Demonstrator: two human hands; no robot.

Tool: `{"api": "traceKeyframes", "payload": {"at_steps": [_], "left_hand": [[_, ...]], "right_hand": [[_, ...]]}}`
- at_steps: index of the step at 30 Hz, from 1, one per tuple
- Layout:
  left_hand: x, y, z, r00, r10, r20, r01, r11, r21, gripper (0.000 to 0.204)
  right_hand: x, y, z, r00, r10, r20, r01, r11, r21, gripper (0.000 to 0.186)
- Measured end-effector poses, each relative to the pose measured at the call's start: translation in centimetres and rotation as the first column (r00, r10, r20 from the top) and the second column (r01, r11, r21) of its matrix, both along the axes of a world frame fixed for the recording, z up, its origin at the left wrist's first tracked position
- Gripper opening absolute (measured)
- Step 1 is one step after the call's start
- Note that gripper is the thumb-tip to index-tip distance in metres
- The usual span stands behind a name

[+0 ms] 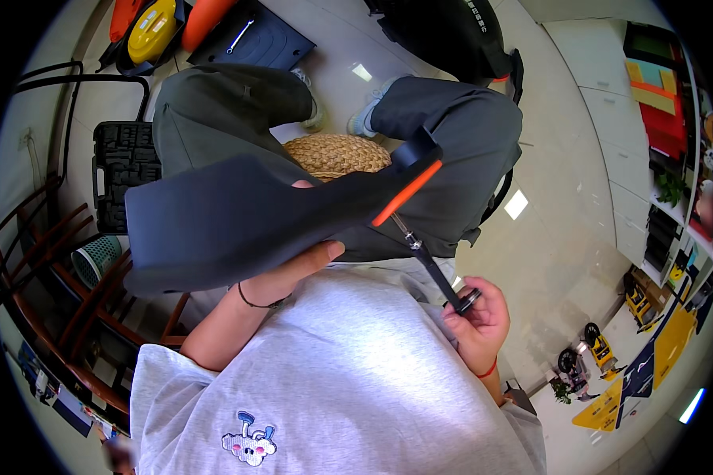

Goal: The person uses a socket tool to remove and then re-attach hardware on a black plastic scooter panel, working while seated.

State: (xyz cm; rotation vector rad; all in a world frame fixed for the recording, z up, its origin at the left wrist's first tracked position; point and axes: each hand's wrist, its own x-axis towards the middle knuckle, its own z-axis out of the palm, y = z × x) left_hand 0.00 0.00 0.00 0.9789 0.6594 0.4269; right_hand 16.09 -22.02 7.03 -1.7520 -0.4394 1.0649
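Note:
My left hand (309, 265) grips a large black molded part (214, 222) from beneath, its thumb along the lower edge and most fingers hidden behind it. An orange strip (406, 191) runs along the part's narrow right end. My right hand (477, 321) is closed on the dark handle of a tool (436, 273), which looks like a ratchet driver. Its metal shaft reaches up-left to the part beside the orange strip; where its tip sits is hidden. A woven seat or cushion (337, 154) shows behind the part, between my knees.
Around me are a black tool case (123, 174), wooden chairs (71, 317), a mesh bin (95, 253), a blue-grey panel with a wrench (249, 47), yellow and orange parts (150, 32), a large black object (444, 36), white cabinets (614, 142) and small yellow-black wheeled machines (602, 348).

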Motion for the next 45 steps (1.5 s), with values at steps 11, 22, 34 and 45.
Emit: {"api": "traceKeyframes", "payload": {"at_steps": [11,22,34,45], "left_hand": [[-1.6,0.3,-1.2,0.992,-0.128,0.002,0.127,0.978,-0.166,0.05],[-1.3,-0.2,-1.2,0.993,-0.088,-0.083,0.081,0.993,-0.08,0.044],[-0.4,0.5,-1.1,0.992,-0.104,-0.071,0.086,0.97,-0.226,0.019],[0.5,1.4,-1.6,0.992,-0.096,-0.087,0.068,0.955,-0.288,0.028]], "right_hand": [[0.2,0.8,-1.4,0.995,-0.087,-0.043,0.087,0.996,-0.003,0.043],[-0.1,0.8,-1.1,0.997,-0.074,0.001,0.073,0.995,0.062,0.033],[0.4,1.8,-0.6,0.981,-0.176,-0.084,0.166,0.98,-0.108,0.031],[1.5,1.0,-1.3,0.939,0.257,0.23,-0.199,0.948,-0.248,0.033]]}}
